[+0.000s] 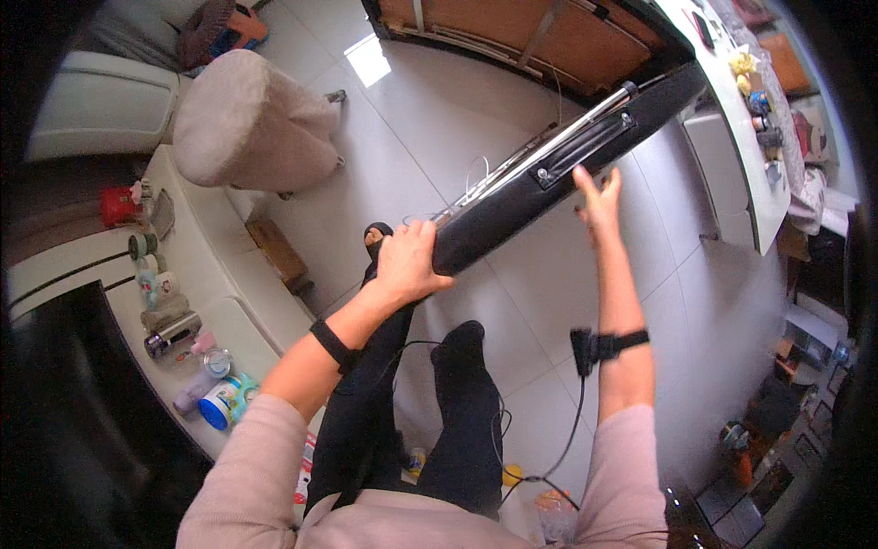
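A long black padded panel [512,212] stands on its edge across the middle. It has a black carry handle [585,151] on its side and silver metal tubes [549,146] along it. It looks like half of a folding massage table. Behind it, at the far side, stands a black-edged panel with a brown board underside [512,37]; the two seem to meet at the right. My left hand [409,263] is closed over the panel's near left end. Beside the handle, my right hand [599,206] has its fingers apart, holding nothing; whether a fingertip touches the panel I cannot tell.
A round beige stool [242,123] stands at the far left. Along the left, a white cabinet [197,220] bears cups, bottles and a blue-lidded tub [219,403]. A white table [773,215] with small items is at the right. A black cable [583,412] hangs from my right wrist strap.
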A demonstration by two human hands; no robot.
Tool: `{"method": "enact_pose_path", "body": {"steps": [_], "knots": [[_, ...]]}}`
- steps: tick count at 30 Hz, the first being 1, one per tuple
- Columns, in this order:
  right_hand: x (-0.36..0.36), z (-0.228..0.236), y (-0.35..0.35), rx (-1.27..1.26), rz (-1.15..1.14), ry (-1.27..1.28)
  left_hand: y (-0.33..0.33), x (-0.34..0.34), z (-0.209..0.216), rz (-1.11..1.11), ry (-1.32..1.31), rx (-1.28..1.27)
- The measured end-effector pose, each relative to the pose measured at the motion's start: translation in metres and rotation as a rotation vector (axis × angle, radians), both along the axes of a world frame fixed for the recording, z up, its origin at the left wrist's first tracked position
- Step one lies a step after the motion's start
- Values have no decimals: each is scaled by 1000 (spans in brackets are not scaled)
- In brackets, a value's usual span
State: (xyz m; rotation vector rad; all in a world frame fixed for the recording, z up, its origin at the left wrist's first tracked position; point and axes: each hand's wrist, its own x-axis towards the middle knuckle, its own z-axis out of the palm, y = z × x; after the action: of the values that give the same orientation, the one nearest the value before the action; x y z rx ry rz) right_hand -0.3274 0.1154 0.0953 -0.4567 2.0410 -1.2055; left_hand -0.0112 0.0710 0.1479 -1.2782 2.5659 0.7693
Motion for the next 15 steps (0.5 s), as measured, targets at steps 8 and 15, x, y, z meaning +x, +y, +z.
{"method": "enact_pose_path", "body": {"steps": [8, 15], "knots": [[144, 2, 229, 218, -271, -657, 82, -30, -5, -75, 100, 230], [251, -3, 323, 298, -804, -1199, 165, -79, -27, -150, 173, 499]]}}
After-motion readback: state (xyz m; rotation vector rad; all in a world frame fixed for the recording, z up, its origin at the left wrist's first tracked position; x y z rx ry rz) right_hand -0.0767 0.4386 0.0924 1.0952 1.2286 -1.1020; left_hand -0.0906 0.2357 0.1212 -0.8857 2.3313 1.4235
